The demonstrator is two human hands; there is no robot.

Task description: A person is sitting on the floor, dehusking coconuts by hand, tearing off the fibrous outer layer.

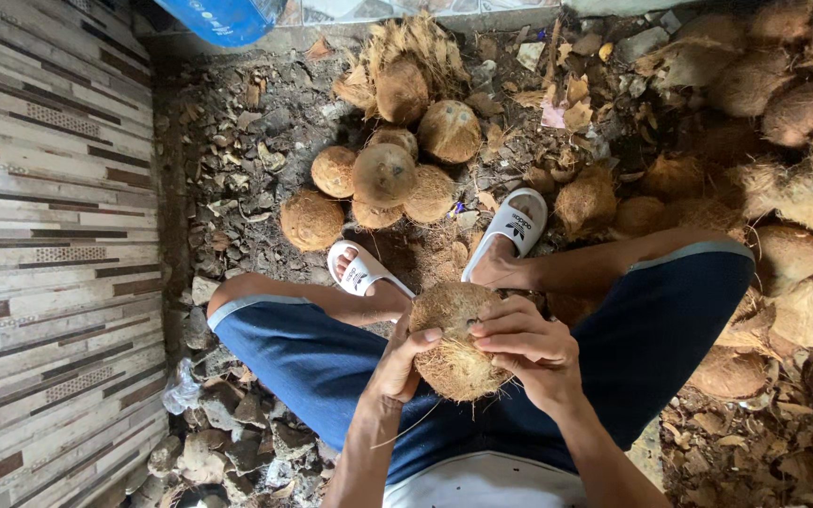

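Both hands (468,353) around husked coconut (456,341)

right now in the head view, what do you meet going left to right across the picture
striped tiled wall → left hand → husked coconut held in both hands → right hand → heap of coconuts

Coconut (455,343): one husked, round unit, brown and covered in coarse, hairy fibre, with loose strands trailing off its lower side at 7 o'clock. It sits above the lap, between the knees, off the ground. The left hand (397,362) cups it at 9 o'clock; the right hand (529,348) covers its 3 o'clock side, fingers curled over the top.
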